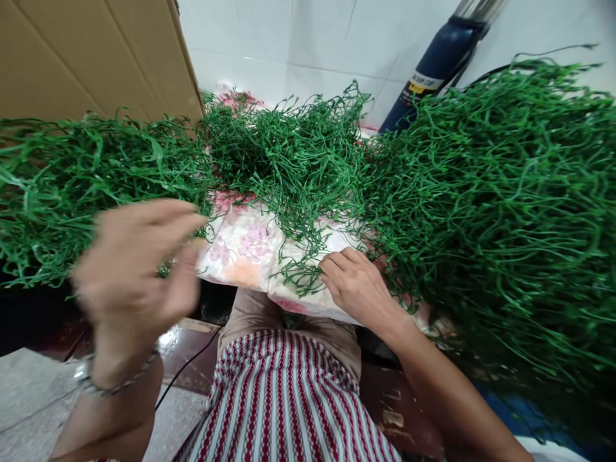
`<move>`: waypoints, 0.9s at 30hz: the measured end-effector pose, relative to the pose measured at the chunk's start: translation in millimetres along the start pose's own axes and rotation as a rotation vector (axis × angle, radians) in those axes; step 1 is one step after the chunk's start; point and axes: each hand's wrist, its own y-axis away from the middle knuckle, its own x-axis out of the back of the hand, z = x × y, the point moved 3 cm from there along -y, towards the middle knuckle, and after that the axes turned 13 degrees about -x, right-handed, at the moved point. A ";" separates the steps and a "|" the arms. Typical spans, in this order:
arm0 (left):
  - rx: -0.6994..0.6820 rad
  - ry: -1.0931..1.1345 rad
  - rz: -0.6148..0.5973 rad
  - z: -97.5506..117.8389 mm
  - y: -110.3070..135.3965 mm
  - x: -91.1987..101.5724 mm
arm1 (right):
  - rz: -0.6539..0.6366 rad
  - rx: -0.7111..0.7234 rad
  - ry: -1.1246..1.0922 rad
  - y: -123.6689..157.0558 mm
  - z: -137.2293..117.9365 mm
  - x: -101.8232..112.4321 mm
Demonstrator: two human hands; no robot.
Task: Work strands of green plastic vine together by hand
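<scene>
My left hand [139, 269] is raised over the left side, smeared by motion. Its thumb and fingers look apart, with nothing visible between them. Low on the flower-patterned covered surface [240, 247], my right hand [353, 279] has its fingers closed at a small tuft of thin green branching sprigs [303, 273]. The fingertips hide exactly how many stems they pinch. Beyond both hands lies a tangled heap of similar green sprigs [293, 154], spilling toward the right hand.
A larger green pile [505, 186] rises on the right, and another leafy green pile [86, 167] spreads at left. Cardboard [96, 58] stands behind the left pile. A dark blue cylinder with a label [433, 64] leans against the white tiled wall [312, 32].
</scene>
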 end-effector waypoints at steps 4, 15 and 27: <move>-0.372 0.087 -0.533 21.8 -10.5 -92.4 | 0.019 0.021 -0.041 13.0 -0.9 3.1; -0.402 -0.104 -0.690 -1.3 -15.6 -164.9 | 0.141 -0.086 -0.196 71.5 11.5 12.4; -0.338 -0.073 -0.640 3.3 6.4 -186.1 | 0.212 -0.164 -0.666 76.9 11.1 -41.8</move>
